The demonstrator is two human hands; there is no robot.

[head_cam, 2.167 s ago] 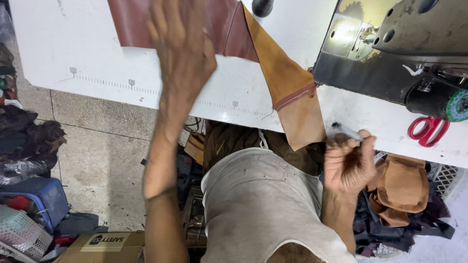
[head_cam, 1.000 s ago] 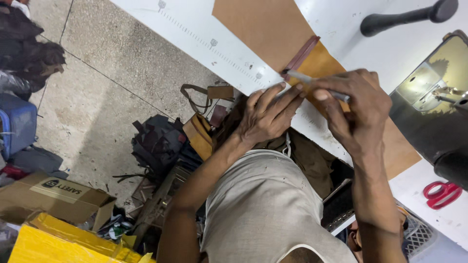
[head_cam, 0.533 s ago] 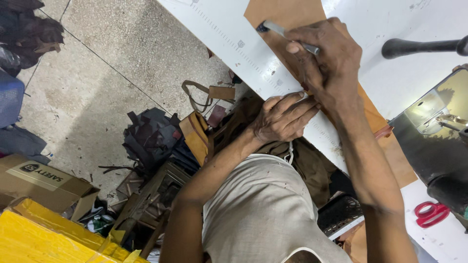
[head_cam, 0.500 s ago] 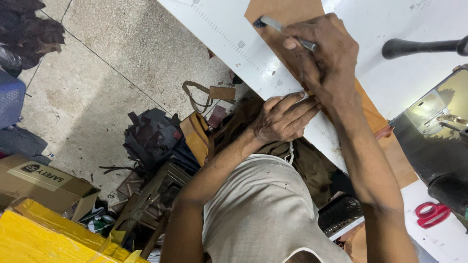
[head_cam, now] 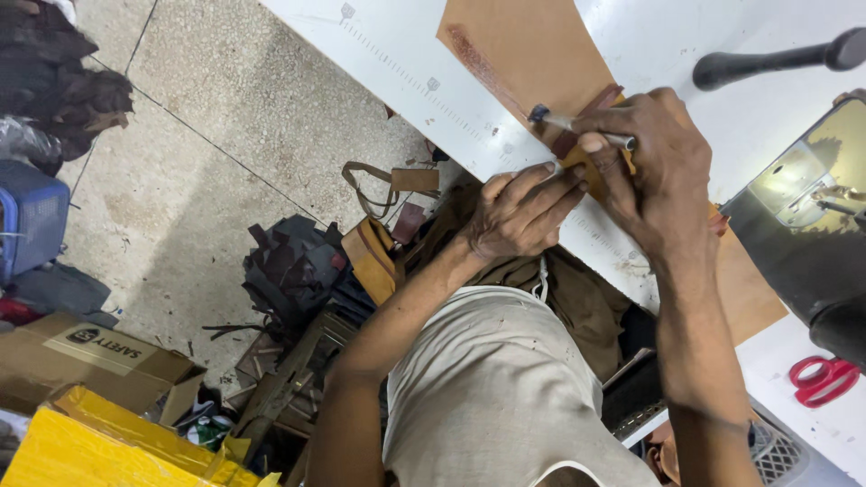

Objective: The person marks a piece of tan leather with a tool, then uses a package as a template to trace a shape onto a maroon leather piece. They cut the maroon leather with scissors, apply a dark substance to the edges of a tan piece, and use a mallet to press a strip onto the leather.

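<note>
My right hand pinches a metal tool on the tan leather at the worktop edge; my left hand presses flat beside it.

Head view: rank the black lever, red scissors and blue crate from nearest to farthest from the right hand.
From the right hand:
1. Black lever, just up and right of it on the table.
2. Red scissors, lower right on the table.
3. Blue crate, far left on the floor.
</note>
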